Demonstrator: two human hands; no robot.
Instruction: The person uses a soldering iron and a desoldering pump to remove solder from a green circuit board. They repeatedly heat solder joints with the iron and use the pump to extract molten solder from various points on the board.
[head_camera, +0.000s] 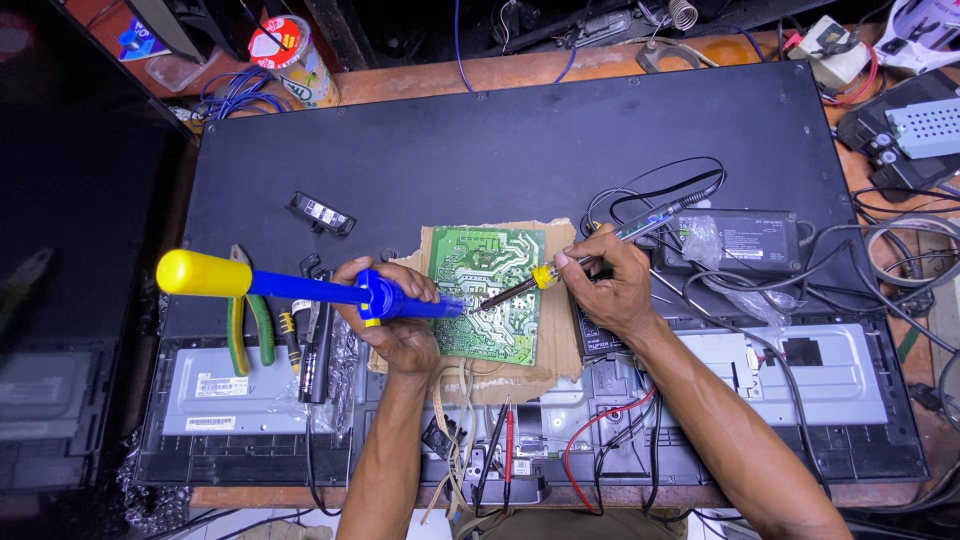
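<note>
Evidently light, stiff and fragile, the green circuit board (487, 293) lies on cardboard (560, 340), best held by its edges, while the left hand (395, 310) grips a blue desoldering pump (300, 287) and the right hand (610, 285) pinches a soldering iron (590, 252).

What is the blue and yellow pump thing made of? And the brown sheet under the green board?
The blue and yellow pump in the left hand looks like smooth, shiny plastic, going by its bright even colour. The brown sheet looks like cardboard: dull, matte, with ragged torn edges.
</note>
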